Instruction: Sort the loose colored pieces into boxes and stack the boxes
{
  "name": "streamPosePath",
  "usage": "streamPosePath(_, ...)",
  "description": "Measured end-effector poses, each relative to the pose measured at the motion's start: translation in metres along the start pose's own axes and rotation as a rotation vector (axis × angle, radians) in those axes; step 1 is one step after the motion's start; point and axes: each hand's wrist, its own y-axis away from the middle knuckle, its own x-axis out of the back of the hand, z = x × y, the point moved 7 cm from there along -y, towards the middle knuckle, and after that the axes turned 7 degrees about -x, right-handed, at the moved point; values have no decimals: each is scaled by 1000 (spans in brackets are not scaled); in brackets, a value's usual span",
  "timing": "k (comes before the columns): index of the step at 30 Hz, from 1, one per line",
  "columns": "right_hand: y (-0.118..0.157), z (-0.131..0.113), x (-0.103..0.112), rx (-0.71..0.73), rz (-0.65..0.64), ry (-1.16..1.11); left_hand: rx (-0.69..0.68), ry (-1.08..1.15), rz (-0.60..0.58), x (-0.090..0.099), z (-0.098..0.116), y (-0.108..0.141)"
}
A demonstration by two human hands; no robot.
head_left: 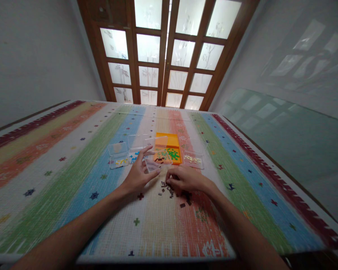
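Observation:
My left hand [142, 168] holds a clear plastic box [157, 159] with its lid up, tilted in front of the orange box; a few dark brown pieces lie inside it. Small dark brown pieces [169, 191] are scattered on the striped cloth. Over their upper edge is my right hand [183, 177], its fingers pinched together at the pile; whatever is between the fingertips is too small to make out. Behind the clear box stands an open orange box [168, 139] with green pieces [174, 153].
Left of the hands are an open clear box with yellow pieces [121, 162] and another with blue pieces [133, 156]. A clear box with cream pieces [193, 159] sits right of the orange one. The striped tablecloth [101, 202] reaches back toward glass-paned doors [162, 56].

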Motion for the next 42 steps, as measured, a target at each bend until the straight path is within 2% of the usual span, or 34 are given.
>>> streamPosePath(6, -2, 1, -7, 16, -27, -42, 18, 4, 8, 1, -1, 0)
streamPosePath(16, 2, 0, 1, -9, -3, -22, 8, -4, 14, 2, 0, 0)
streamPosePath(22, -1, -2, -4, 36, -5, 49, -12, -1, 4, 1, 0, 0)
streamPosePath(25, -2, 0, -4, -4, -5, 76, 3, 11, 4, 1, -1, -1)
streamPosePath(31, 0, 0, 1, -10, 19, 20, 5, 2, 12, 1, 0, -1)
streamPosePath(36, 0, -3, -8, 19, -46, 15, 3, -22, 17, 2, 0, -1)
streamPosePath(42, -2, -1, -8, 25, -44, 31, -14, -28, 13, 3, 0, -2)
